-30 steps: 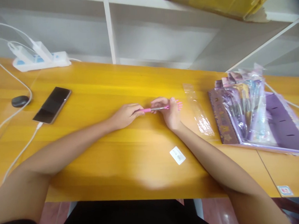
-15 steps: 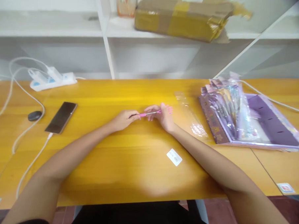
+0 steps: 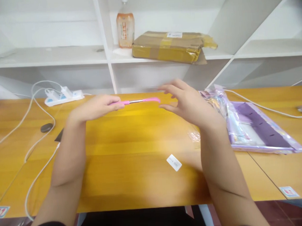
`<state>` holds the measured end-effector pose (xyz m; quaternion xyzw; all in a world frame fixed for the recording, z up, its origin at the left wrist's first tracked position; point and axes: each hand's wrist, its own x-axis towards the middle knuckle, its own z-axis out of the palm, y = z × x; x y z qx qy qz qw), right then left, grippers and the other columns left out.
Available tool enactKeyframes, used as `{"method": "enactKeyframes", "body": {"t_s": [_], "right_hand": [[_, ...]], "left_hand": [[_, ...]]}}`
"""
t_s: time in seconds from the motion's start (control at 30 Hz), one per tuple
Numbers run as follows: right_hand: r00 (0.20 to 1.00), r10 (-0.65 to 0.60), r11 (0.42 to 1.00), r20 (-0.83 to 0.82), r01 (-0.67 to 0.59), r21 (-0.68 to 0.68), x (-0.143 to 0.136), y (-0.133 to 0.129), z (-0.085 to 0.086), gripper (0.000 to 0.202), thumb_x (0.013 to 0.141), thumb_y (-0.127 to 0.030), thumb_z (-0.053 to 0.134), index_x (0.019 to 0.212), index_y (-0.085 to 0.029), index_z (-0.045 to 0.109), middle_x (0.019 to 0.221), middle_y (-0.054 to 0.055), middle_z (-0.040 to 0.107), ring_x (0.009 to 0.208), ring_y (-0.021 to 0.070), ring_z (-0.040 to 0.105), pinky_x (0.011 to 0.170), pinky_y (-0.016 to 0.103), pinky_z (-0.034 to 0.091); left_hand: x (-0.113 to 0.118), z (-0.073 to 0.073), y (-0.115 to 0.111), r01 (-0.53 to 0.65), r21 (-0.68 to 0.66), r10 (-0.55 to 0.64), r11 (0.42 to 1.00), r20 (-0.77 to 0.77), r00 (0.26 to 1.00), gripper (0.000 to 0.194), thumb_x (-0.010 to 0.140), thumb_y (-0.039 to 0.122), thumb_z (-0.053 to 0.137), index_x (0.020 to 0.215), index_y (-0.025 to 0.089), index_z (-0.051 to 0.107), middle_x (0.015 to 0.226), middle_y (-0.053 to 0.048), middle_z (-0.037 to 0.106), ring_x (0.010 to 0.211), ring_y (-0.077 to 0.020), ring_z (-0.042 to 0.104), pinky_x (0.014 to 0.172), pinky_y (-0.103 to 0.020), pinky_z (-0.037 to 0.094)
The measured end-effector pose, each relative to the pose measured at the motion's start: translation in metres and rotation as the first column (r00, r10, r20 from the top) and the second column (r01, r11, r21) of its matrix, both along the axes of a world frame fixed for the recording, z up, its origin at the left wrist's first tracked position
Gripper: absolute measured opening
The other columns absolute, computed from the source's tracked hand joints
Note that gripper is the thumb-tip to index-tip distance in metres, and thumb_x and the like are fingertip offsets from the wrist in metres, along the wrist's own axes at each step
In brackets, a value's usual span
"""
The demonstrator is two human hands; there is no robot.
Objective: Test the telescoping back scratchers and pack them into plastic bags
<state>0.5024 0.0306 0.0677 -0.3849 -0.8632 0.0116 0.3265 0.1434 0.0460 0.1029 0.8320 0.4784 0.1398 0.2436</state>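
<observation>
A small pink back scratcher (image 3: 135, 101) with a metal rod is held level above the table, its curved pink head pointing right. Closed around its pink handle is my left hand (image 3: 97, 108). Just off the head, my right hand (image 3: 188, 101) is raised with its fingers apart and nothing in them. A white card (image 3: 174, 162) lies on the table (image 3: 132, 153) below. Clear plastic wrapping (image 3: 194, 136) lies partly hidden behind my right forearm.
At the right, a purple box (image 3: 262, 121) holds several plastic packets (image 3: 235, 122). A phone (image 3: 59, 135), mostly covered by my left arm, a black mouse-like object (image 3: 46, 127), and a power strip (image 3: 65, 98) with cables are at left. Behind, a shelf bears a bottle (image 3: 125, 27) and a taped carton (image 3: 168, 47).
My right hand has come off the back scratcher's head and moved right, fingers spread. My left hand has drawn the scratcher left and up. The view has tilted upward, showing more shelf.
</observation>
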Motion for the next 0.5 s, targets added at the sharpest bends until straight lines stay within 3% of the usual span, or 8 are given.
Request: {"method": "enactKeyframes", "body": {"t_s": [0.07,0.13,0.27,0.4,0.5], "right_hand": [[0.999,0.053,0.996,0.006,-0.054,0.065,-0.019,-0.005,0.008,0.03,0.113,-0.046,0.063,0.135,-0.028,0.075,0.127,0.012,0.071,0.115,0.0313,0.07,0.097,0.046,0.057],[0.998,0.062,0.993,-0.001,-0.062,0.105,-0.028,-0.006,0.01,0.028,0.117,-0.043,0.055,0.119,-0.027,0.078,0.114,0.011,0.074,0.105,0.0295,0.071,0.09,0.044,0.056],[0.998,0.032,0.989,-0.058,-0.023,0.146,-0.026,-0.006,0.006,0.038,0.116,-0.053,0.054,0.109,-0.027,0.081,0.104,0.01,0.074,0.093,0.0273,0.069,0.082,0.042,0.053],[0.997,0.031,0.99,-0.069,-0.021,0.142,-0.032,-0.006,0.0,0.043,0.115,-0.061,0.054,0.112,-0.028,0.083,0.104,0.011,0.074,0.094,0.0276,0.067,0.084,0.042,0.052],[0.999,0.016,0.989,-0.05,-0.009,0.147,-0.037,-0.002,-0.004,0.038,0.116,-0.054,0.055,0.112,-0.03,0.084,0.103,0.009,0.075,0.093,0.0273,0.066,0.083,0.042,0.049]], "left_hand": [[0.003,0.002,-0.006,0.015,0.001,-0.015,1.0,-0.006,1.0,0.05,0.106,0.068,0.055,0.086,0.024,0.069,0.074,0.0,0.058,0.064,-0.0166,0.05,0.059,-0.029,0.034],[0.008,0.002,-0.013,0.032,0.035,-0.032,0.999,-0.011,0.999,0.051,0.11,0.065,0.051,0.088,0.023,0.069,0.076,-0.001,0.063,0.066,-0.017,0.054,0.063,-0.029,0.038],[0.026,-0.006,-0.025,0.047,0.305,-0.037,0.951,-0.039,0.999,0.037,0.115,0.05,0.047,0.107,0.023,0.071,0.095,-0.005,0.072,0.083,-0.0214,0.064,0.078,-0.032,0.045],[0.047,-0.025,-0.028,0.013,0.518,0.048,0.855,-0.103,0.993,0.03,0.114,0.044,0.052,0.109,0.021,0.07,0.106,-0.011,0.072,0.094,-0.0266,0.066,0.081,-0.035,0.045],[0.052,-0.043,-0.016,-0.108,0.558,0.2,0.823,-0.107,0.974,0.032,0.111,0.045,0.056,0.096,0.021,0.07,0.088,-0.011,0.069,0.089,-0.0297,0.066,0.078,-0.039,0.044]]}}
